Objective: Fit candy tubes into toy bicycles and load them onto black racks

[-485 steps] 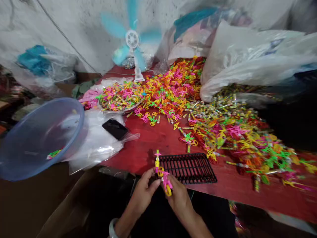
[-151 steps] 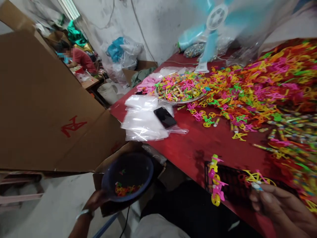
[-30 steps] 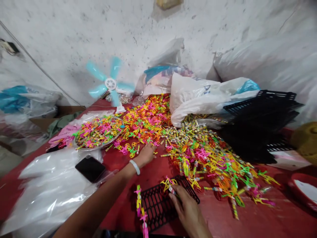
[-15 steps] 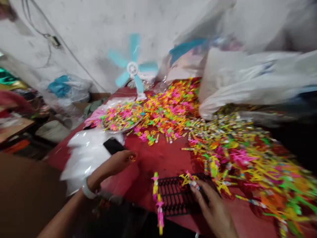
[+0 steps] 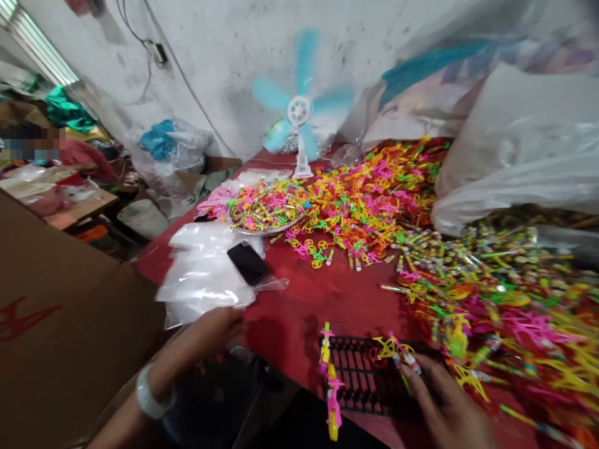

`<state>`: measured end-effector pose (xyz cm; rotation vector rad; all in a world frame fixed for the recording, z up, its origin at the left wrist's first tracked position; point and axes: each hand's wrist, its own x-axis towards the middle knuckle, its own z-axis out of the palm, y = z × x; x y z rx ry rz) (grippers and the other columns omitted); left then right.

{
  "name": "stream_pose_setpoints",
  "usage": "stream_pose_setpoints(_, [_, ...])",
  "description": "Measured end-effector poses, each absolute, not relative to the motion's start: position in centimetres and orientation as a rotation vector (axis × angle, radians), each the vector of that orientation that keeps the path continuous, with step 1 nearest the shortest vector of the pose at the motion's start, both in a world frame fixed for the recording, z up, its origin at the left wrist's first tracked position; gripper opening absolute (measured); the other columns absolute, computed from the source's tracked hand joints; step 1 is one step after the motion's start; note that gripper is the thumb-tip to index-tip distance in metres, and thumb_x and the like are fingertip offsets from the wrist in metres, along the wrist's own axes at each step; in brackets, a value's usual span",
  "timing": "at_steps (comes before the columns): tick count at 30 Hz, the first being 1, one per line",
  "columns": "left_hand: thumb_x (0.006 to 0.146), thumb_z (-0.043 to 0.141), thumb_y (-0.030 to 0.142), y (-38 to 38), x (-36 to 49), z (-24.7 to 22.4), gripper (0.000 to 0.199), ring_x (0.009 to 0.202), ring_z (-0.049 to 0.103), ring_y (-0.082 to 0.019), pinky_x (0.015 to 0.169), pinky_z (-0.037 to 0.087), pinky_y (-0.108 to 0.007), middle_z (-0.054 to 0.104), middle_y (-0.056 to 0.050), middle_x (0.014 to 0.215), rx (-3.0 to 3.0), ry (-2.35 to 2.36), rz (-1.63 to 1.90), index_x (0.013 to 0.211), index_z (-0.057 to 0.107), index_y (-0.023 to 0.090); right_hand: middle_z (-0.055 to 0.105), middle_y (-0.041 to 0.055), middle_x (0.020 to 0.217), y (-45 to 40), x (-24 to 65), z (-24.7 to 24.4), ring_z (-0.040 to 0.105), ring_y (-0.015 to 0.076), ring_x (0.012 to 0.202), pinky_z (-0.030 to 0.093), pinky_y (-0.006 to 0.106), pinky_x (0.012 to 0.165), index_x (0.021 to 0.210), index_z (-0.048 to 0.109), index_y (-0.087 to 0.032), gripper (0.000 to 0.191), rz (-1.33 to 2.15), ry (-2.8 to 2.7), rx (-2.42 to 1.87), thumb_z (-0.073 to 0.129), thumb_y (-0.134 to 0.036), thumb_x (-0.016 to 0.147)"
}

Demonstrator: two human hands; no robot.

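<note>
My right hand (image 5: 442, 390) is closed on small printed tubes (image 5: 410, 363), over the right part of a black slotted rack (image 5: 360, 368). A yellow plastic bicycle-shaped piece (image 5: 387, 347) lies against the tubes, just beyond my fingertips. Along the rack's left edge stand pink and yellow plastic pieces (image 5: 332, 399) in a row. My left hand (image 5: 224, 325) hovers by the table's front edge, beside a stack of clear plastic bags (image 5: 201, 274). Its fingers are smeared and dark, so what they hold cannot be made out. A black phone (image 5: 249, 262) rests on the bags.
Bright plastic pieces (image 5: 374, 199) are heaped across the back, with printed tubes (image 5: 468, 255) to the right. A heaped metal tray (image 5: 264, 231) and a spinning blue fan (image 5: 299, 111) stand behind the bags. White sacks (image 5: 524, 149) bulge at right; a cardboard box (image 5: 70, 337) is at left. A person sits far left.
My left hand has drawn back from beside the phone toward the table's front edge. The view has swung left. My right hand stays over the rack with the tubes.
</note>
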<state>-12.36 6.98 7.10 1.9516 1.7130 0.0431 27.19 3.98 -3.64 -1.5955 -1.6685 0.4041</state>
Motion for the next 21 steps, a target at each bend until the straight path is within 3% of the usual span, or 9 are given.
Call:
stream_pose_setpoints(4, [0.084, 0.054, 0.020, 16.2, -4.7, 6.2, 0.015, 0.091, 0.059, -0.020, 0.086, 0.044, -0.030, 0.065, -0.008, 0.098, 2.032, 1.683, 0.475, 0.094, 0.064, 0.016, 0.075, 0.0060, 0.093, 3.5, 26.8, -4.3, 0.072, 0.0220, 0.081, 0.060, 0.027, 0.067, 0.100, 0.067, -0.021, 0.041, 0.282, -1.726, -1.527, 0.046, -0.055, 0.090])
stream_pose_setpoints(6, [0.084, 0.055, 0.017, 19.5, -1.2, 4.8, 0.026, 0.105, 0.055, -0.022, 0.095, 0.041, -0.033, 0.059, -0.012, 0.113, 2.020, 1.695, 0.550, 0.109, 0.059, 0.014, 0.075, 0.0059, 0.094, 3.2, 26.8, -4.2, 0.073, 0.0211, 0.081, 0.060, 0.025, 0.067, 0.102, 0.066, -0.021, 0.037, 0.276, -1.758, -1.485, 0.047, -0.051, 0.092])
stream_pose_setpoints(8, [0.076, 0.065, 0.015, 21.5, 1.3, 3.2, 0.031, 0.110, 0.052, -0.026, 0.099, 0.038, -0.037, 0.058, -0.013, 0.114, 1.983, 1.700, 0.599, 0.107, 0.059, 0.013, 0.074, 0.0055, 0.096, 2.9, 26.9, -4.0, 0.073, 0.0201, 0.082, 0.060, 0.024, 0.069, 0.104, 0.066, -0.021, 0.032, 0.309, -1.782, -1.438, 0.048, -0.046, 0.093])
stream_pose_setpoints(10, [0.070, 0.067, 0.008, 22.4, 2.6, 2.0, 0.028, 0.108, 0.053, -0.027, 0.098, 0.038, -0.040, 0.060, -0.012, 0.107, 1.924, 1.695, 0.646, 0.096, 0.061, 0.013, 0.074, 0.0049, 0.097, 2.7, 27.0, -3.7, 0.072, 0.0192, 0.083, 0.059, 0.023, 0.072, 0.105, 0.065, -0.022, 0.027, 0.366, -1.795, -1.401, 0.050, -0.041, 0.093])
stream_pose_setpoints(13, [0.074, 0.058, 0.005, 22.3, 2.6, 1.3, 0.014, 0.101, 0.056, -0.025, 0.096, 0.039, -0.040, 0.062, -0.010, 0.095, 1.807, 1.676, 0.755, 0.083, 0.061, 0.015, 0.074, 0.0043, 0.097, 2.5, 27.2, -3.8, 0.072, 0.0187, 0.084, 0.059, 0.022, 0.075, 0.107, 0.065, -0.023, 0.024, 0.434, -1.777, -1.384, 0.052, -0.037, 0.092])
stream_pose_setpoints(18, [0.087, 0.046, 0.023, 19.4, 0.6, 3.6, 0.019, 0.084, 0.062, -0.019, 0.081, 0.049, -0.035, 0.064, -0.008, 0.091, 1.534, 1.595, 0.968, 0.099, 0.058, 0.014, 0.074, 0.0055, 0.097, 3.0, 25.7, -3.2, 0.071, 0.0209, 0.086, 0.059, 0.026, 0.075, 0.103, 0.068, -0.023, 0.028, 0.510, -1.590, -1.421, 0.056, -0.043, 0.088])
stream_pose_setpoints(21, [0.085, 0.053, 0.033, 16.3, 0.8, 6.1, 0.025, 0.071, 0.063, -0.016, 0.071, 0.052, -0.030, 0.065, -0.006, 0.081, 1.328, 1.379, 0.975, 0.096, 0.060, 0.012, 0.072, 0.0061, 0.099, 4.3, 23.8, -1.1, 0.069, 0.0218, 0.088, 0.057, 0.026, 0.072, 0.101, 0.069, -0.024, 0.031, 0.692, -1.409, -1.433, 0.060, -0.048, 0.084])
